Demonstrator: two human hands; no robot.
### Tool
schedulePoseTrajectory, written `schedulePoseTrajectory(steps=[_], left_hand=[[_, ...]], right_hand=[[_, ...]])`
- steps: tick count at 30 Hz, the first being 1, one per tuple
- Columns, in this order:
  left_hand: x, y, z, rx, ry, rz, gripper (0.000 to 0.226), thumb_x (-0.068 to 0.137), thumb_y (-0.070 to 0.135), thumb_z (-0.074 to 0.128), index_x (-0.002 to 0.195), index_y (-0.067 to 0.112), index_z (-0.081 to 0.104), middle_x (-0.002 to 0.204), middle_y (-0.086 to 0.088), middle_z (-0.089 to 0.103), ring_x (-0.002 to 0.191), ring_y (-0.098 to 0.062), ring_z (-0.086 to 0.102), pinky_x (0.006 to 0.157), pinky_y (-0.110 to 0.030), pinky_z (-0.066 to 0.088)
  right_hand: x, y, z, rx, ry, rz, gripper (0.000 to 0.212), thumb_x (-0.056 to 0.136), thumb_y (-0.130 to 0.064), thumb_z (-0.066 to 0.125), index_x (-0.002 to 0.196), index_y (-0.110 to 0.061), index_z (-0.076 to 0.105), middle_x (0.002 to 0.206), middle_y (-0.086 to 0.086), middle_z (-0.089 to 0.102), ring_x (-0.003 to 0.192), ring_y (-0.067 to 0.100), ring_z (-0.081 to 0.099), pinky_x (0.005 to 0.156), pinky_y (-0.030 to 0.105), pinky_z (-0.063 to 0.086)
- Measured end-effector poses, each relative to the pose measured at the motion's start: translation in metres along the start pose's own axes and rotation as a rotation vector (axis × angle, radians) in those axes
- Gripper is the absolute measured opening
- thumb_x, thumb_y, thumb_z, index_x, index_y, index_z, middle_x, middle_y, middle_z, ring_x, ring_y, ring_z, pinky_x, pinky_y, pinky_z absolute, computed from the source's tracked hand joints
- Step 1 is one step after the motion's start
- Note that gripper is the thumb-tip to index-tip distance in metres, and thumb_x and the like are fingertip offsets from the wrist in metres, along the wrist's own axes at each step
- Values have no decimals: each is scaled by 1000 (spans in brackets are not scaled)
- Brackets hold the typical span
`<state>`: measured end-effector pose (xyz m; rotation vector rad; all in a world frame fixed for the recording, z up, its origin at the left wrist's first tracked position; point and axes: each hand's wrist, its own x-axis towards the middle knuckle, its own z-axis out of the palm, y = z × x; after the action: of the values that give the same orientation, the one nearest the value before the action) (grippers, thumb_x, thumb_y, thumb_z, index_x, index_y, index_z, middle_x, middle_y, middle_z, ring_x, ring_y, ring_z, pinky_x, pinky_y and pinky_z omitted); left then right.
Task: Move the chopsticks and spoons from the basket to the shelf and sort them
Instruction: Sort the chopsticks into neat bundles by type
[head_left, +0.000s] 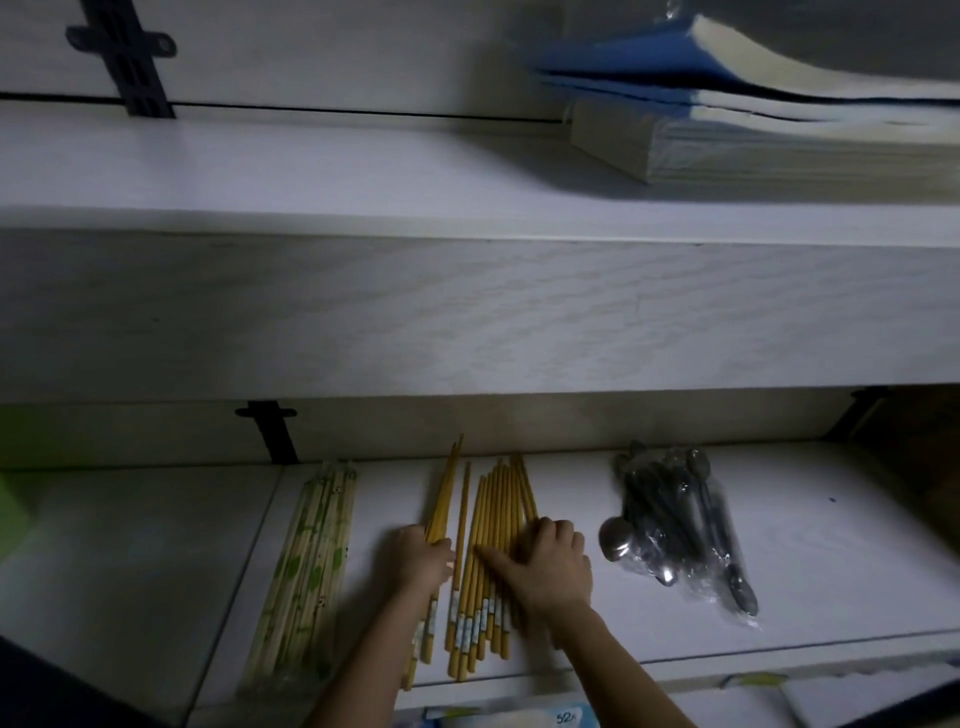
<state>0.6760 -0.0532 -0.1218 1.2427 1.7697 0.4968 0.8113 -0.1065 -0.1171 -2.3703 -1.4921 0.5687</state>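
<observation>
Lying on the white, faintly grained lower shelf (805, 545), three groups of cutlery are seen. One crinkled clear plastic bag (696, 577) at four o'clock holds dark metal spoons (618, 540) with oval bowls; their number cannot be counted. One bundle of pale, green-printed chopsticks (306, 566) is laid at seven o'clock. Between them, at six o'clock, slim round yellow chopsticks (498, 499) with paper-banded ends are fanned out, roughly a dozen. About three more are gripped in the curled left hand (418, 558). The fan is pressed under the bent fingers of the right hand (545, 564), thumb stretched out; whether any stick is enclosed cannot be told. Stacked blue-covered paper (727, 119) is kept on the upper shelf (260, 171) at one o'clock
</observation>
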Motion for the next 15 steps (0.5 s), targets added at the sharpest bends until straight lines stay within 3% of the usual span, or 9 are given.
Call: schedulePoseTrajectory(steps=[2, 6, 11, 15], left_hand=[[-2, 2, 0, -106, -72, -51, 27, 94, 10, 49, 116, -4, 52, 92, -12, 64, 68, -15, 59, 48, -17, 45], [-2, -3, -7, -238, -82, -89, 30, 97, 9, 43, 122, -7, 44, 76, -6, 56, 64, -14, 55, 53, -21, 46], [1, -19, -24, -253, 36, -53, 22, 96, 11, 46, 110, -5, 52, 77, -5, 58, 63, -16, 58, 58, -27, 53], [-3, -27, -36, -406, 11, -73, 14, 96, 7, 44, 99, -4, 52, 77, -11, 55, 60, -20, 54, 55, -29, 50]], right_hand=[[-8, -14, 7, -99, 1, -5, 98, 64, -85, 45, 132, -16, 32, 130, 5, 37, 119, 21, 38, 100, 33, 37], [-13, -35, 17, -191, 21, 10, 96, 68, -78, 49, 134, -11, 28, 133, 8, 35, 122, 24, 36, 102, 34, 34], [-10, -48, 23, -167, -30, 4, 88, 71, -67, 58, 132, -10, 29, 132, 9, 35, 122, 25, 35, 102, 35, 34], [-6, -50, 21, -167, -46, -5, 85, 69, -64, 60, 128, -9, 33, 126, 9, 39, 116, 25, 39, 99, 34, 37]])
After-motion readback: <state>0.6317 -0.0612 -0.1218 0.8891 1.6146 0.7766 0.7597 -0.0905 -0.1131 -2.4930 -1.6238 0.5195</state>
